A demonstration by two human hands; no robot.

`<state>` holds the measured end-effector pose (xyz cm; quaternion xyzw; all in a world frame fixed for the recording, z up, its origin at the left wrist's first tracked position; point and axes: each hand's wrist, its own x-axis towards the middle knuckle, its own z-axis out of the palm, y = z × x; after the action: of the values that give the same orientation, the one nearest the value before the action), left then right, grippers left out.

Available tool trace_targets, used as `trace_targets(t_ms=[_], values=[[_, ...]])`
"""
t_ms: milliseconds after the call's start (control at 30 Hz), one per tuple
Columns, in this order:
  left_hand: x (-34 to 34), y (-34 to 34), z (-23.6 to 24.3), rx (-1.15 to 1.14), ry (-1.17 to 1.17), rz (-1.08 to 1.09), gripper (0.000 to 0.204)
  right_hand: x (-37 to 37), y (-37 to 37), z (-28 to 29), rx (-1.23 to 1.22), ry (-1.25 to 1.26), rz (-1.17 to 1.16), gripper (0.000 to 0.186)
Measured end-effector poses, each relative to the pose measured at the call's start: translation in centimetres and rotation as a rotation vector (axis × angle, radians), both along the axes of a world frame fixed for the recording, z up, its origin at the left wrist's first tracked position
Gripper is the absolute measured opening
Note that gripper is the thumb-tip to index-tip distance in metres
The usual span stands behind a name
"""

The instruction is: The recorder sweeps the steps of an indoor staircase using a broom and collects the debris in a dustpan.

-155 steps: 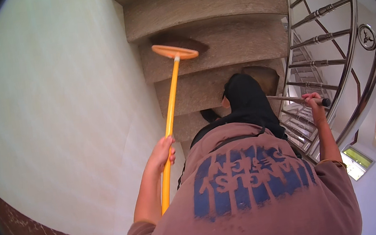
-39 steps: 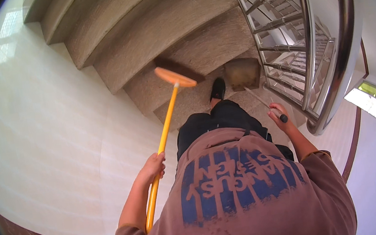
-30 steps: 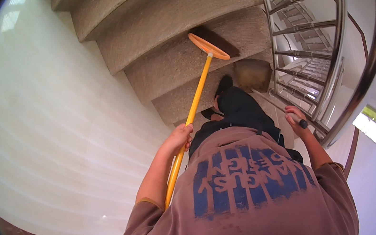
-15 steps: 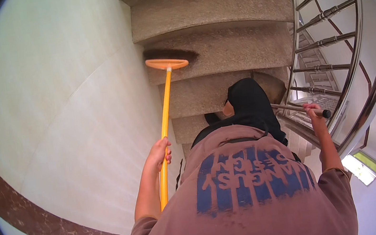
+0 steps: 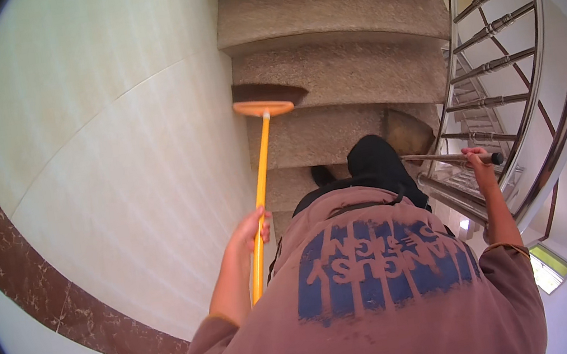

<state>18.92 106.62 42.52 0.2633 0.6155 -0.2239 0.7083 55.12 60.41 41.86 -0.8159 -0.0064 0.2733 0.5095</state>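
Beside the pale wall (image 5: 121, 156), the left hand (image 5: 253, 230) is wrapped around the yellow pole of a broom (image 5: 263, 162), whose dark bristles (image 5: 268, 93) meet a stair tread (image 5: 370, 70); a careless one-handed stroke could swing its head into the wall. Further right, a nudge from the leg (image 5: 376, 157) could tip the dustpan (image 5: 409, 132) one tread lower, its handle (image 5: 440, 156) clasped in the right hand (image 5: 480, 159) beside the railing (image 5: 492, 66).

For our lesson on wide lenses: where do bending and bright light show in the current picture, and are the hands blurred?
Head view: the railing curves strongly and black fills the corners; head view: the lower-right window is partly washed white; head view: left hand and right hand show no strong blur.
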Motion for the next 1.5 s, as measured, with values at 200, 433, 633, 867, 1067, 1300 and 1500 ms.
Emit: trace_targets(t_ms=[200,433,633,867,1067,1300,1500], values=[[-4.8,-4.2,6.3,0.034,0.055,-0.125,0.027,0.6,-0.2,-0.3,-0.023,-0.007,0.013,0.013],[2.8,-3.6,6.7,0.152,-0.011,-0.189,0.026,0.2,-0.2,-0.5,0.089,-0.026,0.011,0.010],[11.5,-2.1,0.6,0.163,-0.069,-0.192,0.027,-0.1,-0.3,-1.1,0.019,-0.074,0.062,0.011],[3.7,-6.2,3.9,0.096,0.126,-0.293,0.028,-0.5,-0.7,-1.3,-0.002,-0.175,0.050,0.015],[1.5,-9.4,9.3,0.233,0.213,-0.475,0.027,-0.9,0.6,-0.4,-0.062,-0.247,-0.003,0.015],[7.6,-7.8,8.3,0.187,-0.047,-0.490,0.026,-3.1,1.8,0.7,-0.159,-0.323,-0.092,0.019],[9.3,-3.4,5.3,0.152,-0.029,-0.646,0.026,-7.3,1.1,2.0,-0.198,-0.339,-0.095,0.018]])
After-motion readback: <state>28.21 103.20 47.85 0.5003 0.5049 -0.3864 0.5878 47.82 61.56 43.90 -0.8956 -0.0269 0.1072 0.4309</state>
